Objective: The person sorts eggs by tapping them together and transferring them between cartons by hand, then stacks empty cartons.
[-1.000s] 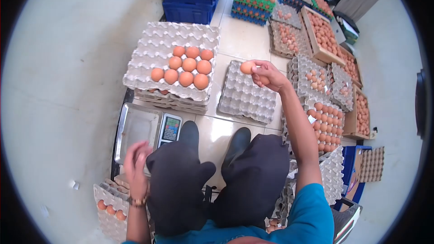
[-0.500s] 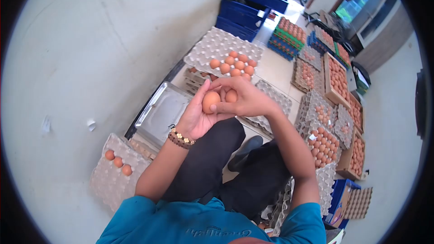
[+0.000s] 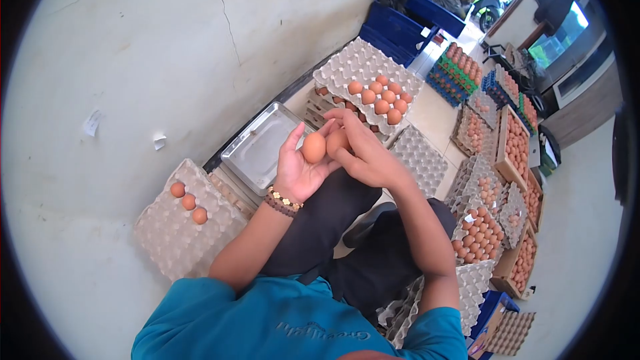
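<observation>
Having come together, the right hand [image 3: 362,153] is clasping one egg [image 3: 337,142], the left hand [image 3: 298,175], fingers apart, cradling another egg [image 3: 313,148], shirt lettering [image 3: 325,331] showing "Green".

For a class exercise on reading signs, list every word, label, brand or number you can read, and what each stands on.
"Green": the start of the word on the shirt; its last letters are unclear.
Tiny line by that word: too small to read.
White label on a blue crate: too small.
No other text can be read.
</observation>
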The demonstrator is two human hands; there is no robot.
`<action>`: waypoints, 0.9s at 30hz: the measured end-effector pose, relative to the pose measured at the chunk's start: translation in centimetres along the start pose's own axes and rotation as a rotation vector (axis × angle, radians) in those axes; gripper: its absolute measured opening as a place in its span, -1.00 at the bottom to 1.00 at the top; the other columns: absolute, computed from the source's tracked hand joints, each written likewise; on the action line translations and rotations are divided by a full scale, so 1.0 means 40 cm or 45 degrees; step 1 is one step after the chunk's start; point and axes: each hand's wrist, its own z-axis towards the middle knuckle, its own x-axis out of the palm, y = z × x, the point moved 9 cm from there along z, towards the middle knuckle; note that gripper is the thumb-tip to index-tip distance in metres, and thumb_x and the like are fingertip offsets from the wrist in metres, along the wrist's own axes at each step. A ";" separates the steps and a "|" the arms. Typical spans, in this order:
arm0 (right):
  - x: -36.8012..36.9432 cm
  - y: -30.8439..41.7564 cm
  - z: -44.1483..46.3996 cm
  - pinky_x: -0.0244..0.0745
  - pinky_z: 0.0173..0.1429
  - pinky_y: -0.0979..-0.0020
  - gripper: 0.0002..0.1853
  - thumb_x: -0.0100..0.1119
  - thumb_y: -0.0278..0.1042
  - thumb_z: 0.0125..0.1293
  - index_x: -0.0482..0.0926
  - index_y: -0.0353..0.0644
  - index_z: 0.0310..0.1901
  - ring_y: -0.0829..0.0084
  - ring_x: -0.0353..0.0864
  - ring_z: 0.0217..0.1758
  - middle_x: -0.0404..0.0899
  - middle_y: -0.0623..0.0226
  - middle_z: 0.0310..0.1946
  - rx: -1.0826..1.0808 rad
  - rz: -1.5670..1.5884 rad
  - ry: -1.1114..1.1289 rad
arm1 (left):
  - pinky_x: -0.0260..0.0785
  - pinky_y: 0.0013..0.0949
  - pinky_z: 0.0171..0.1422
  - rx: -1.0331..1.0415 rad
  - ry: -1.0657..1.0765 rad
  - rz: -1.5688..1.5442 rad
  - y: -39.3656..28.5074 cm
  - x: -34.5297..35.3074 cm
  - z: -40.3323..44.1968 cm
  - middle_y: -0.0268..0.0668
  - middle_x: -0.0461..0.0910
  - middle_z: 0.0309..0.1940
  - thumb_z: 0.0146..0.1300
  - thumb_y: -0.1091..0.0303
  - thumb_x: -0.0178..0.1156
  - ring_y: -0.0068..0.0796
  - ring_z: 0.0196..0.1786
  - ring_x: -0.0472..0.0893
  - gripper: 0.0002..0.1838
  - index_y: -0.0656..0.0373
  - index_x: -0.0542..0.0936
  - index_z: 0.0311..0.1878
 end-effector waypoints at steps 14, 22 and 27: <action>-0.053 0.006 -0.023 0.57 0.14 0.28 -0.47 0.18 -0.27 0.37 0.37 -0.19 0.33 0.25 0.65 0.09 0.64 0.11 0.02 -0.038 0.158 -0.172 | 0.09 0.16 0.57 0.031 -0.041 0.057 -0.004 0.030 -0.034 0.05 0.22 0.44 0.49 -0.04 -0.15 0.11 0.49 0.25 -0.31 0.26 0.16 0.50; -0.172 -0.087 -0.035 0.49 0.03 0.41 -0.53 -0.18 -0.09 0.56 0.44 -0.19 0.30 0.46 0.56 -0.02 0.62 0.22 0.02 0.051 0.401 -0.396 | 0.08 0.21 0.58 0.085 -0.012 0.163 -0.079 0.024 -0.094 0.06 0.25 0.42 0.42 0.09 0.05 0.19 0.52 0.15 -0.32 0.30 0.21 0.46; -0.163 -0.099 -0.036 0.49 -0.02 0.46 -0.55 -0.14 -0.11 0.55 0.49 -0.23 0.25 0.48 0.58 -0.07 0.61 0.24 0.01 0.058 0.365 -0.386 | 0.15 0.12 0.57 0.234 -0.066 0.407 -0.171 -0.003 -0.237 0.03 0.27 0.39 0.39 0.37 0.08 0.14 0.51 0.21 -0.34 0.34 0.14 0.49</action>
